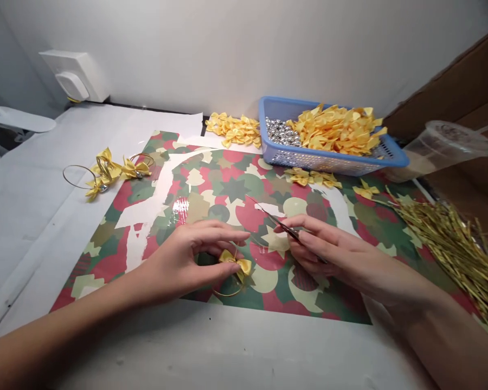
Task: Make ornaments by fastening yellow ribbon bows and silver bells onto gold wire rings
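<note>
My left hand [187, 260] pinches a yellow bow [236, 265] on a thin ring [226, 293], fingers narrow, at 6 o'clock on the patterned paper [211, 189]. My right hand [329, 254] grips scissors [270, 216] pointing to 10 o'clock; a blue basket [329, 160] sits at 1 o'clock

Plain white wall [228, 54], wall socket [75, 76], pale tabletop [24, 216]

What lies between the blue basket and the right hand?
Head view: loose yellow bows on the patterned paper, near the blue basket; then bare paper to the right hand.
</note>
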### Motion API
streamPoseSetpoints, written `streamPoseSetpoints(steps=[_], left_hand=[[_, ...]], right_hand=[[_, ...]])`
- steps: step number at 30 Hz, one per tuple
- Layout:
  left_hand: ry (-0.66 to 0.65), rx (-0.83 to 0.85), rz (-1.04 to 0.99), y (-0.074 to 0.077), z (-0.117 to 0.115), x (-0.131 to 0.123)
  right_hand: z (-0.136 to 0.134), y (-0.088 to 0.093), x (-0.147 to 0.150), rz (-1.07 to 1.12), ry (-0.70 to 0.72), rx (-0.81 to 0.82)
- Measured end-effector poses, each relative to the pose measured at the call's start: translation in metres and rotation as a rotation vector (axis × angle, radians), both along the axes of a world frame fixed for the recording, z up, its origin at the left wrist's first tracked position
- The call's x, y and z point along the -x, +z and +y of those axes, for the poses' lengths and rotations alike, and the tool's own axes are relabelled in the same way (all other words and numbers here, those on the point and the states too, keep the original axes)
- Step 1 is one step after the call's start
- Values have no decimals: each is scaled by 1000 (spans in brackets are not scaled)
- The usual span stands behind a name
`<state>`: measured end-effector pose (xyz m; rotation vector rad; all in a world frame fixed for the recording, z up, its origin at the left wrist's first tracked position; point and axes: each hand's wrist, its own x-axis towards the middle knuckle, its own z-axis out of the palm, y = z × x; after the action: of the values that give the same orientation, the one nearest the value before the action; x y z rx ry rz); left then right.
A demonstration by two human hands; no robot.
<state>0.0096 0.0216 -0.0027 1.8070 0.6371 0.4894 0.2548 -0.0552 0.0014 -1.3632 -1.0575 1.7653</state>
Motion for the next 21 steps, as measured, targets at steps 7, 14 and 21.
streamPoseSetpoints(steps=[7,14,21], left_hand=[[-11,31,12,-4,-1,1],[-20,47,11,-3,-1,-1],[-25,34,-7,-5,-1,-1]], right_hand=[[-6,8,3,-70,-113,37],[-9,10,7,-221,-155,140],[-6,14,17,-223,-84,215]])
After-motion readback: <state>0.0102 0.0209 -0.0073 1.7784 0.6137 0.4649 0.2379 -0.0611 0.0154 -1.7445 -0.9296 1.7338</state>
